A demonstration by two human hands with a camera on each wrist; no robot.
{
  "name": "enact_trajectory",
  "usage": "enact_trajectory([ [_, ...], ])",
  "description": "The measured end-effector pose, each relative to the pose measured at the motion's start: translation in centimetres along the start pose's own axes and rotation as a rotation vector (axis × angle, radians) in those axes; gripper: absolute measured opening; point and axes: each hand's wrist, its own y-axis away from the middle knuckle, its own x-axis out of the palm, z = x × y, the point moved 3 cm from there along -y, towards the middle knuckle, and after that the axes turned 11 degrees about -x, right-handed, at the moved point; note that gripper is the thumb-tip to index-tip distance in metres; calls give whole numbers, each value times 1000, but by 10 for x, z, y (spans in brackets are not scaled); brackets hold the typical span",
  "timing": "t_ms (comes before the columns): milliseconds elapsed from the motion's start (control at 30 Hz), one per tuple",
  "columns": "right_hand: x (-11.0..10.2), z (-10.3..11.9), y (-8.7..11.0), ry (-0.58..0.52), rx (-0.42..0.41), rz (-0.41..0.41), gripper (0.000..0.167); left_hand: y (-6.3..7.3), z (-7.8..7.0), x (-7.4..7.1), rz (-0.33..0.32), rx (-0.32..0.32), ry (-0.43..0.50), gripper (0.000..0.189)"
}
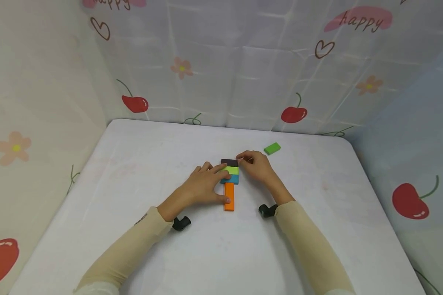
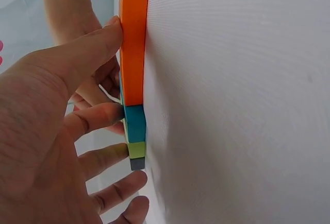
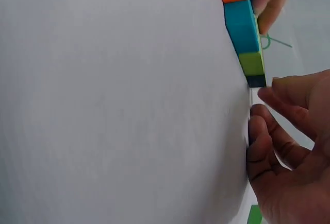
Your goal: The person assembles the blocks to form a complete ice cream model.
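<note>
An orange block lies lengthwise on the table, below a row of blue block, lime block and black block, set crosswise edge to edge. My left hand is spread over their left side. Its thumb touches the orange block's side, while the forefinger reaches the blue block and the middle finger the lime one. At the black block's far right corner are the thumb and forefinger tips of my right hand. The right wrist view shows those tips right at the dark block's end, the other fingers loosely bent.
Beyond my right hand a green block lies apart on the white table. Black wrist camera mounts hang below both sleeves. A printed curtain stands behind the table's far edge.
</note>
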Motion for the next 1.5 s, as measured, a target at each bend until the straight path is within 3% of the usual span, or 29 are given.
enact_trajectory([
  [233, -26, -28, 4, 26, 70, -150, 27, -2, 1, 3, 6, 2, -3, 71],
  [467, -53, -51, 6, 59, 15, -373, 21, 0, 0, 2, 5, 15, 35, 69],
  [600, -66, -63, 6, 54, 55, -453, 23, 1, 1, 2, 11, 15, 44, 69],
  [833, -79, -81, 3, 70, 151, -405, 35, 1, 2, 3, 0, 19, 48, 70],
  [1167, -79, -82, 3, 62, 170, -374, 35, 1, 4, 6, -2, 7, 27, 71],
  [1500, -76, -79, -4, 148, 168, -252, 40, 1, 4, 4, -10, 2, 34, 71],
])
